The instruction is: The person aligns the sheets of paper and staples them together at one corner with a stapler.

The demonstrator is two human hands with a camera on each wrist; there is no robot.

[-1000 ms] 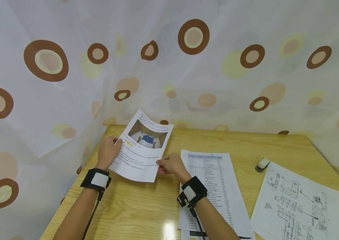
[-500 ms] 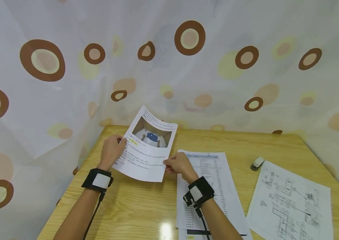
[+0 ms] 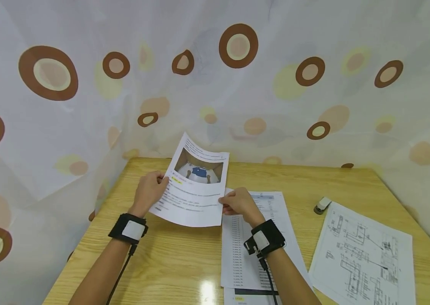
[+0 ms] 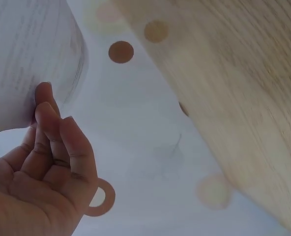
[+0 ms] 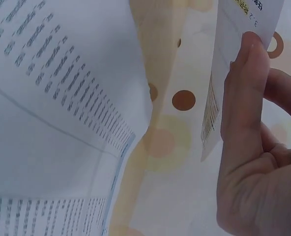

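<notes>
On the left, your left hand (image 3: 148, 193) pinches the left edge of the photo-printed sheet (image 3: 196, 197), which curves, tilted, above the bench (image 3: 177, 262). Your right hand (image 3: 242, 204) pinches its right edge, over the list-printed sheet (image 3: 243, 258). Farther right, a small light-topped object (image 3: 322, 205) sits at the upper left corner of the drawing sheet (image 3: 365, 250).

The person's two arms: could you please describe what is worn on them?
No sleeve or glove shows on the left hand, the right hand or the forearms. A black band with a whitish patch is worn on each wrist, and a black cable runs from each band.
</notes>
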